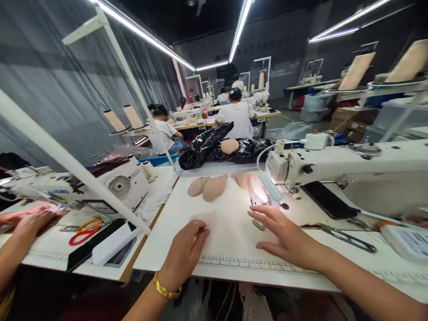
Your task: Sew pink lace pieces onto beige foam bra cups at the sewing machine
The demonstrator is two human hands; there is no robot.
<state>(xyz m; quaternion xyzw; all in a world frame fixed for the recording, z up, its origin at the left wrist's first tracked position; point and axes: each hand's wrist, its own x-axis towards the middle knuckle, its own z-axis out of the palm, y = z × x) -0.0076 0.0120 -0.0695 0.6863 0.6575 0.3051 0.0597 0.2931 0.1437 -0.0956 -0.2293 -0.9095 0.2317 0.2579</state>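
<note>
My left hand [187, 244], with a gold bracelet at the wrist, is closed in a pinch above the front of the white table [160, 240]. A pale, blurred patch shows beside its fingertips; what it grips is too small to name. My right hand [279, 232] has its fingers spread just in front of the lit sewing machine head [279, 167], holding nothing. Beige oval pieces [214, 188] lie on the table behind my left hand. Another beige piece [244, 180] lies beside the machine's needle area.
Black plastic bags [207, 149] with a beige cup [229, 146] on top lie behind the table. A black phone [329, 199] and scissors [347, 237] are at the right. Another person's hands [33, 220] work at the left, near red-handled scissors [85, 232].
</note>
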